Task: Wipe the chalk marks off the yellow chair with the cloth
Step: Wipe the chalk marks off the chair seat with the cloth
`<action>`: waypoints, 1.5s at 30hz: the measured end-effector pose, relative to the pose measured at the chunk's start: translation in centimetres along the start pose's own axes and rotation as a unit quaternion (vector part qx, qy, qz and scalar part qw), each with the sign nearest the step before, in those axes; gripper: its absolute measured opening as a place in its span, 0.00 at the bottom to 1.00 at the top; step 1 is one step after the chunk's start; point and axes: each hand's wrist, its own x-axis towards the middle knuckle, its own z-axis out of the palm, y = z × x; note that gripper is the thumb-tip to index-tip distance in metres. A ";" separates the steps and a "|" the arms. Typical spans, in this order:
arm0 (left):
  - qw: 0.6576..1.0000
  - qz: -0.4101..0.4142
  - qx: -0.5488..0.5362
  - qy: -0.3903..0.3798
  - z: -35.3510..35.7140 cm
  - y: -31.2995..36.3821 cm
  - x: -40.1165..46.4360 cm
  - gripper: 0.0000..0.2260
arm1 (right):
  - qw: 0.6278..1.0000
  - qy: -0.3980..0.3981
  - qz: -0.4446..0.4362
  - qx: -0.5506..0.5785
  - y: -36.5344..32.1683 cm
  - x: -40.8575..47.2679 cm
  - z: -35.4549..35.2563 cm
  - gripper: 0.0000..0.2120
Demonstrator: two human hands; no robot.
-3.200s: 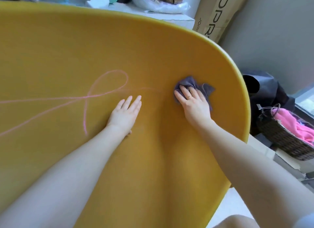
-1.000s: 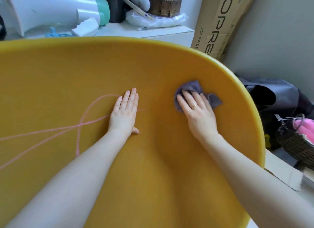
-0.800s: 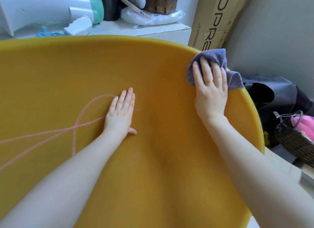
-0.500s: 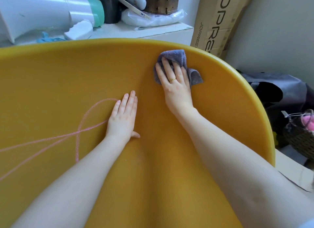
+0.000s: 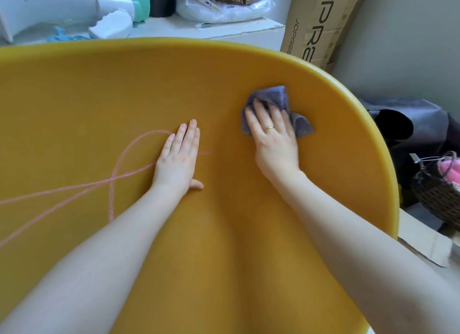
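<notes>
Across the yellow chair (image 5: 99, 97) our forearms reach forward, well apart. Our left hand (image 5: 178, 159) lies flat, fingers straight and together, over part of the pink chalk marks (image 5: 129, 174). Our right hand (image 5: 273, 139) presses the grey cloth (image 5: 276, 96) onto the chair with straight fingers, near the rim. Beyond, a cardboard box (image 5: 321, 22) partly reads "JOPRE".

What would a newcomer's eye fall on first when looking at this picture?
The yellow chair fills nearly the whole view, and pink chalk marks loop across its left part. The left hand lies flat on the chair at the right end of the loop. Further right, near the rim, the right hand presses a grey cloth onto the chair.
</notes>
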 end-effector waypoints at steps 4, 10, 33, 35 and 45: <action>1.000 0.003 -0.013 -0.005 -0.6 0.0 -0.4 0.57 | 0.990 -0.104 -0.077 0.061 -3.6 -2.9 2.1 0.21; 0.998 0.059 -0.027 -0.018 -1.2 -0.3 -2.2 0.49 | 0.942 -0.248 -0.148 0.168 -6.9 -14.1 0.1 0.18; 0.963 0.149 -0.135 -0.177 3.8 3.1 -10.7 0.58 | 0.935 -0.300 -0.169 0.088 -2.2 -18.1 -5.2 0.22; 0.964 0.146 -0.134 -0.180 3.8 3.2 -10.7 0.58 | 0.945 -0.263 -0.190 0.047 -0.3 -16.2 -5.2 0.20; 0.965 0.137 -0.155 -0.161 4.3 2.7 -10.7 0.56 | 0.983 -0.180 -0.018 0.020 -1.1 -9.5 -1.0 0.15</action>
